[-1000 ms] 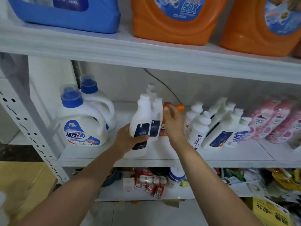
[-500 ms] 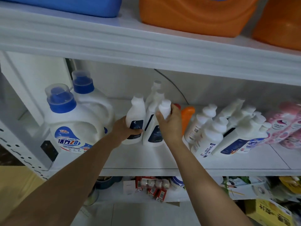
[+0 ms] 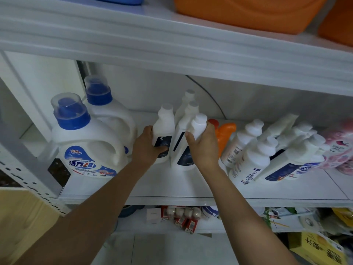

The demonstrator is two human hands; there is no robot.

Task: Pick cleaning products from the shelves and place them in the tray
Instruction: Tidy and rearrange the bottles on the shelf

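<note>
Two white bottles with dark labels stand side by side on the middle shelf [image 3: 172,186]. My left hand [image 3: 147,148] grips the left bottle [image 3: 164,129] around its lower body, thumb across the label. My right hand [image 3: 204,148] grips the right bottle [image 3: 193,134] just below its cap. Two more white bottles [image 3: 188,106] stand behind them. No tray is in view.
Two big white detergent jugs with blue caps [image 3: 84,146] stand to the left. An orange bottle [image 3: 224,134] and several leaning white bottles [image 3: 254,155] crowd the right, then pink packs [image 3: 342,148]. Orange jugs [image 3: 248,10] sit on the upper shelf, which overhangs low. Small goods fill the bottom shelf.
My right hand left the orange bottle and closed around the neck of the right white bottle. The left hand kept its hold on its bottle. The camera moved closer and lower.
</note>
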